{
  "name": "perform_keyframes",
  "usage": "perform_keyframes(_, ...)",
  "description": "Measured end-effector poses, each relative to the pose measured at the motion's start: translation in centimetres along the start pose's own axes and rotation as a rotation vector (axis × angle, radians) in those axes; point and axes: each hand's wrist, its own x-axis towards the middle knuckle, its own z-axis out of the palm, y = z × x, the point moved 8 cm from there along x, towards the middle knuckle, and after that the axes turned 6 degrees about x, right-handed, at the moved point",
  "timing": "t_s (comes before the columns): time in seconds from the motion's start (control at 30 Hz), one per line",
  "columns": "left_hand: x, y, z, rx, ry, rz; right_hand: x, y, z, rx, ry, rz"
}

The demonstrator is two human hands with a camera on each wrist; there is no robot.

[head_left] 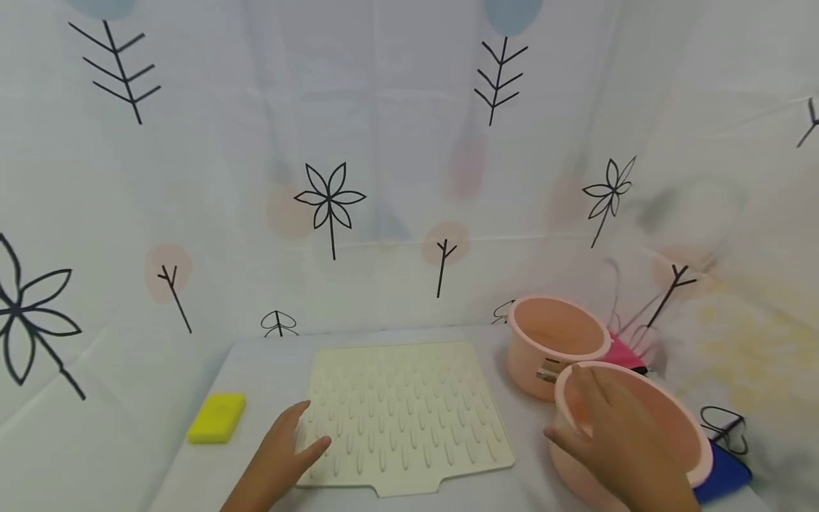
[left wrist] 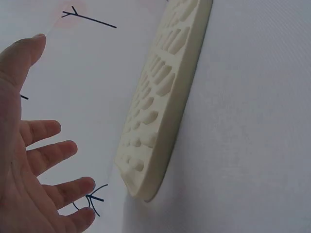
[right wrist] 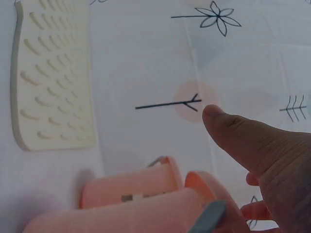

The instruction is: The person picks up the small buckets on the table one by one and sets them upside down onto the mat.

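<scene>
A cream washboard (head_left: 403, 419) with rows of raised ridges lies flat on the white table. At its left edge my left hand (head_left: 275, 455) hovers with fingers and thumb spread, holding nothing. The left wrist view shows that hand (left wrist: 29, 160) beside the board's thick edge (left wrist: 170, 111). My right hand (head_left: 621, 441), its fingers extended and thumb apart, overlaps the near pink bucket (head_left: 691, 434) in the head view. Seen from the right wrist, the hand (right wrist: 272, 160) is above the bucket rims, with nothing in its grasp.
A second pink bucket (head_left: 527, 363) stands behind the near one, a label on its side. To the left lies a yellow block (head_left: 217, 418). Something pink (head_left: 623, 353) and something blue (head_left: 723, 473) show beside the buckets. A patterned white curtain (head_left: 397, 142) hangs behind the table.
</scene>
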Motion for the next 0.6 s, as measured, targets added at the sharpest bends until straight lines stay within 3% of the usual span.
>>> perform_keyframes(0.1,-0.3,-0.6,0.0,-0.040,-0.005,0.018,-1.5,1.5,0.0,0.013,-0.009,0.042)
perform_keyframes(0.33,-0.3,-1.5,0.1,0.037,0.037,0.069,-4.5,3.1,-0.2,-0.022,0.168,-0.104)
perform_keyframes(0.37,-0.3,-1.6,0.2,0.051,0.039,0.070,-4.8,3.2,-0.1,-0.019,0.163,-0.096)
perform_keyframes(0.47,-0.3,-2.2,0.5,0.074,0.027,0.057,-4.9,3.9,0.8,-0.061,0.070,-0.026)
perform_keyframes(0.6,-0.5,-3.0,1.5,0.088,-0.005,0.051,-5.1,5.8,3.0,-0.077,-0.226,0.098)
